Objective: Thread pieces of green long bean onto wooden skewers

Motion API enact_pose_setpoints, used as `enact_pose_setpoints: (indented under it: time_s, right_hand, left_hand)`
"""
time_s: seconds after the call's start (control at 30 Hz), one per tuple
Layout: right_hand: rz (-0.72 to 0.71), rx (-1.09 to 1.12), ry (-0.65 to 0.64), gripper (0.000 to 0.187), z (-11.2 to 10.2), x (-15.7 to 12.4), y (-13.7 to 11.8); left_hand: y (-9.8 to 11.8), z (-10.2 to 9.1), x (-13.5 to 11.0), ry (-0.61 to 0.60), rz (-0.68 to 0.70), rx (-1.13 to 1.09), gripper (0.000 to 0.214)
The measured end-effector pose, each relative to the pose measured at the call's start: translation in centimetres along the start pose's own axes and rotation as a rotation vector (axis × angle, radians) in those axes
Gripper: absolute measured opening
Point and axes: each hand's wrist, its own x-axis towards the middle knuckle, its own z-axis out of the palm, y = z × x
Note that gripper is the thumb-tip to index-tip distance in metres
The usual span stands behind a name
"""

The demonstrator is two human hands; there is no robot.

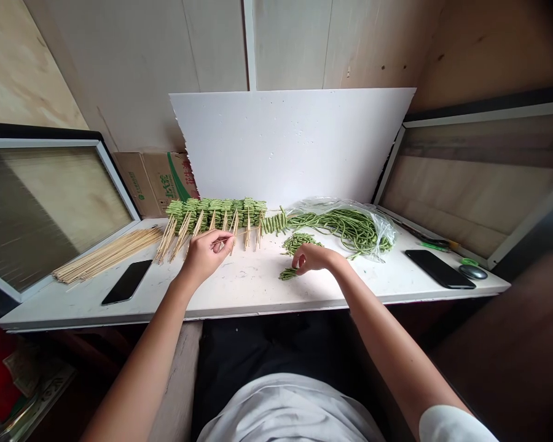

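Note:
My left hand (206, 253) is closed in a pinch around a thin bamboo skewer (242, 233) that points to the right. A row of threaded green bean pieces (274, 223) lines up with its far end. My right hand (312, 258) reaches down to the table with curled fingers, their tips at a small group of cut bean pieces (287, 274); what they pinch is hidden. A larger pile of cut bean pieces (301, 242) lies just behind that hand. Beyond my left hand, finished bean skewers (216, 212) are stacked in a long row, sticks toward me.
Loose bamboo skewers (105, 253) and a phone (127, 282) lie at the left. At the right are long uncut beans (345, 227) in a clear plastic bag (384, 230), another phone (439, 269) and a computer mouse (472, 271). A white foam board (295, 144) stands behind.

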Motion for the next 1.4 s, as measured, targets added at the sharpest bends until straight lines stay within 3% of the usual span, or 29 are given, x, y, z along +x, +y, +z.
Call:
enact_pose_setpoints:
  time_s: [0.2,0.4,0.67,0.83,1.4]
  right_hand:
    - [-0.042,0.022,0.025,0.028,0.3,0.4,0.1]
    - [-0.174,0.185,0.166,0.025,-1.5,-1.0,0.6]
    - [-0.393,0.87,0.281,0.039,-2.9,-2.2,0.2]
    - [-0.471,1.159,0.335,0.033,-3.0,-2.2,-0.1]
    - [-0.527,1.346,0.301,0.026,-2.8,-2.5,-1.7]
  left_hand:
    - [0.0,-0.1,0.0,-0.012,-0.003,-0.002,0.013]
    - [0.0,-0.6,0.1,0.002,-0.024,0.009,0.015]
    - [0.0,-1.0,0.1,0.02,-0.073,-0.029,0.017]
    - [0.4,-1.2,0.1,0.035,-0.08,-0.072,0.019]
    - [1.8,-0.8,0.3,-0.004,0.015,-0.048,0.013]
